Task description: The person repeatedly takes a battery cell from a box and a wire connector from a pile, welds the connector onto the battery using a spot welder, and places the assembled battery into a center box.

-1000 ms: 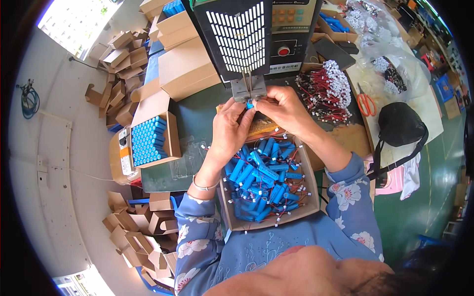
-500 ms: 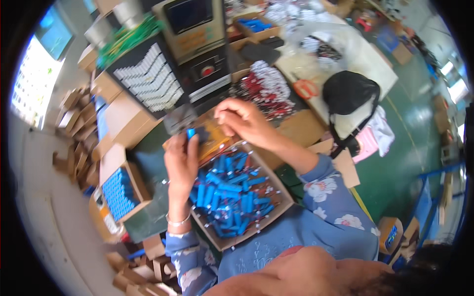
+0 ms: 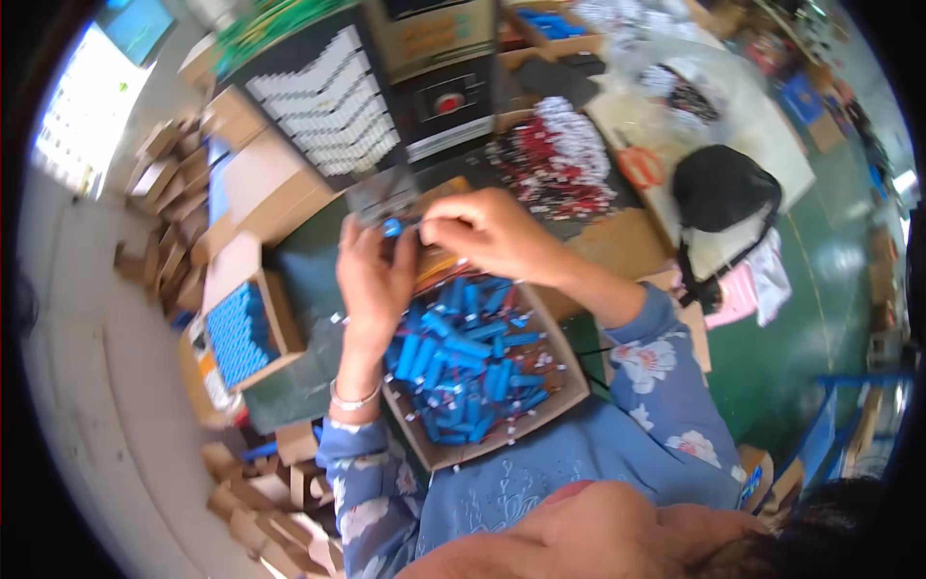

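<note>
My left hand point(image 3: 374, 280) is closed around a small blue cylindrical battery cell point(image 3: 392, 228), whose end shows between the thumb and fingers. Right beside it, my right hand point(image 3: 494, 232) is pinched with its fingertips near the cell. What those fingers hold, if anything, is too small and blurred to make out. Both hands are in front of a dark machine point(image 3: 446, 101), close to a clear-looking guard point(image 3: 382, 193) at its base. Below them stands an open cardboard box point(image 3: 569, 396) filled with blue battery cells point(image 3: 463, 352) that have thin red wires and white connectors.
Blue cells stand in rows in a carton point(image 3: 280, 314) at left. Red-and-white wire leads point(image 3: 555, 159) are heaped right of the machine. Orange scissors point(image 3: 640, 167) and a black bag point(image 3: 725, 188) lie on the pale table. A green wire bundle point(image 3: 275, 34) is at the back left.
My right hand has come in to the left hand, its fingertips now near the cell. The left hand still holds the cell. The whole view has shifted slightly.
</note>
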`<state>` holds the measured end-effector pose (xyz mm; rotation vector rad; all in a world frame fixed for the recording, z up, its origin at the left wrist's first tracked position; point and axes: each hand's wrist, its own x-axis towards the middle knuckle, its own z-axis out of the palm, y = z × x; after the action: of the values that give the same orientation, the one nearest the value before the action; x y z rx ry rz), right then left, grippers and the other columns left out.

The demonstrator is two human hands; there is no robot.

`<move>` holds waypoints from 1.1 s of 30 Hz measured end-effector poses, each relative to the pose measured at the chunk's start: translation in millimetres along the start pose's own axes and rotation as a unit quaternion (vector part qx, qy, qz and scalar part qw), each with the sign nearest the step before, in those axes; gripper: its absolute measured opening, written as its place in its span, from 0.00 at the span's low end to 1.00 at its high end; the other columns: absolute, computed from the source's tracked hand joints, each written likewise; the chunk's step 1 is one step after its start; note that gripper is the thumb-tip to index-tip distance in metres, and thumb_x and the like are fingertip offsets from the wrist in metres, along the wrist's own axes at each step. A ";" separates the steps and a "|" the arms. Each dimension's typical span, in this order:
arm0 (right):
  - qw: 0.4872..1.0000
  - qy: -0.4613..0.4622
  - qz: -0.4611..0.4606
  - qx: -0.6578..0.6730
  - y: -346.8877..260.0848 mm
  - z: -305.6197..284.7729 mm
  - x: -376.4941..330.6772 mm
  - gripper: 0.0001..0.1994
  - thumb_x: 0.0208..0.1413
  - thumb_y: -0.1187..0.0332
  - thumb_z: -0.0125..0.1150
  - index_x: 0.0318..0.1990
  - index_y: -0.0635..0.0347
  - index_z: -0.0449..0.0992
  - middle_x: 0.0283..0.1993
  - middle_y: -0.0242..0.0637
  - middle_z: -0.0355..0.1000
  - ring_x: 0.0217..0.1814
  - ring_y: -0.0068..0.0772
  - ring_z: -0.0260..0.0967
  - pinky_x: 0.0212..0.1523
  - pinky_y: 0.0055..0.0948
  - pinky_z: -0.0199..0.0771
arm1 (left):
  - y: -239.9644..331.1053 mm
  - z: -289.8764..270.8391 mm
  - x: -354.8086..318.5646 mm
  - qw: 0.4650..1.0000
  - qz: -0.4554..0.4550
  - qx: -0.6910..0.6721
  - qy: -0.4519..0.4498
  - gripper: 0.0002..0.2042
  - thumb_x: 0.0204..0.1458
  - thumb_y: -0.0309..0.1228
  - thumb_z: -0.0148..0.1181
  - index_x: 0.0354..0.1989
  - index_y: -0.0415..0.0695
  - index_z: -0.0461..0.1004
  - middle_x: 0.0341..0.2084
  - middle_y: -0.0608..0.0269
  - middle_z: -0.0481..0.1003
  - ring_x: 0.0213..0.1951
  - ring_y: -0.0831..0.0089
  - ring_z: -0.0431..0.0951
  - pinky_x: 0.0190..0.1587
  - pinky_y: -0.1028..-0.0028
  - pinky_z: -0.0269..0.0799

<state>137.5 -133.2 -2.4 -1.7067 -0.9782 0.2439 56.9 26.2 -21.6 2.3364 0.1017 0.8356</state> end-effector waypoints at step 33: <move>0.974 -0.063 0.111 0.187 1.5 18.8 25.6 0.08 0.56 0.70 0.53 0.29 0.65 0.74 0.25 0.25 0.69 0.26 0.10 0.60 0.26 0.15 0.58 | -2.8 -2.4 -4.4 0.999 -0.007 0.037 -0.026 0.06 0.46 0.26 0.61 0.28 0.37 0.72 0.22 0.51 0.71 0.26 0.55 0.72 0.30 0.66 0.67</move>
<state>143.3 -101.9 -3.0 -1.4619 -0.7725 0.6505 52.4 28.5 -24.2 2.4220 0.1283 0.7767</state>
